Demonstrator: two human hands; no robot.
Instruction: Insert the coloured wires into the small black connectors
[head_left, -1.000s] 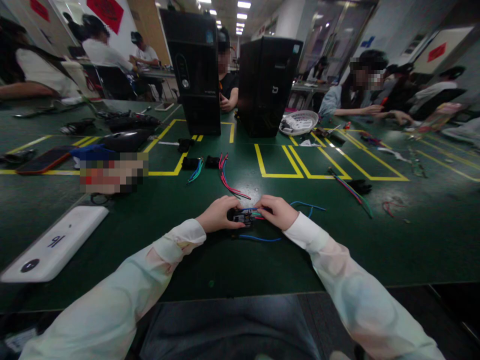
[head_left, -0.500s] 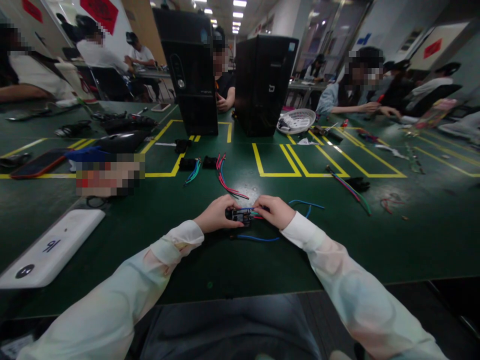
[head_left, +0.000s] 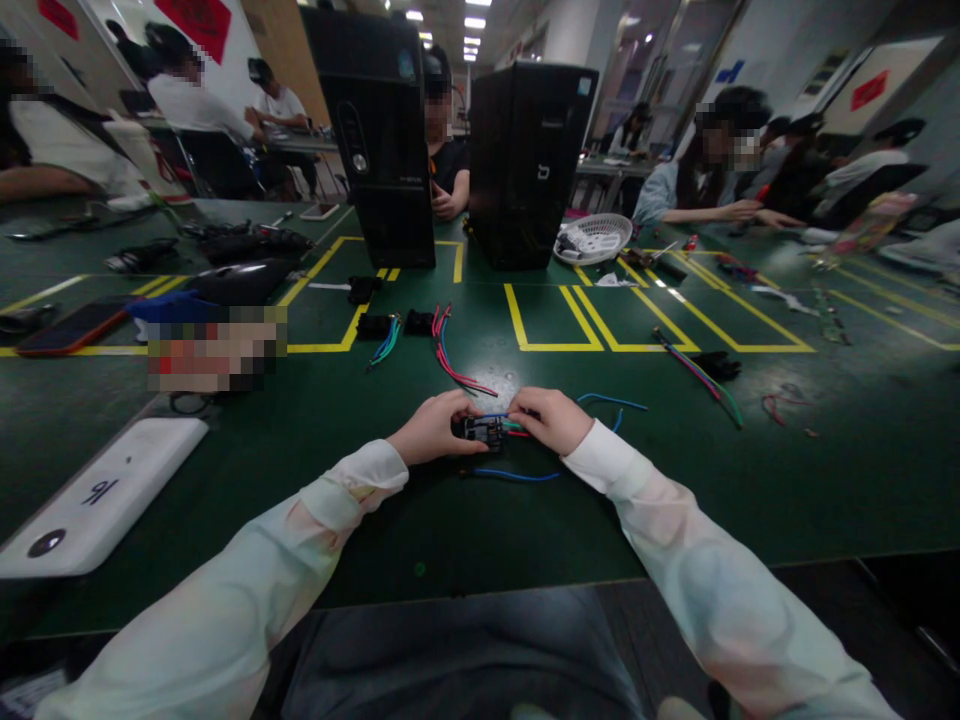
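Between the thumb and fingers of my left hand (head_left: 433,428) is a small black connector housing (head_left: 482,431), held just over the green table. My right hand (head_left: 553,420) pinches a blue wire (head_left: 495,414) at the housing's right side; the wire runs along its upper edge. Red and green wires (head_left: 516,430) come out of the housing beneath my right fingers, which partly hide them. A loose blue wire (head_left: 514,476) with a dark tip lies nearer to me. Another blue wire (head_left: 611,401) lies to the right of my right hand.
Black housings with wires (head_left: 386,328) lie beyond my hands. Two black computer towers (head_left: 529,165) stand at the back, with a person (head_left: 450,170) seated behind them. A white basket (head_left: 596,238) is beside the right tower. At the left lies a white numbered device (head_left: 112,490).
The view has shifted very slightly. Both hands keep their place and grip on the housing and the blue wire.
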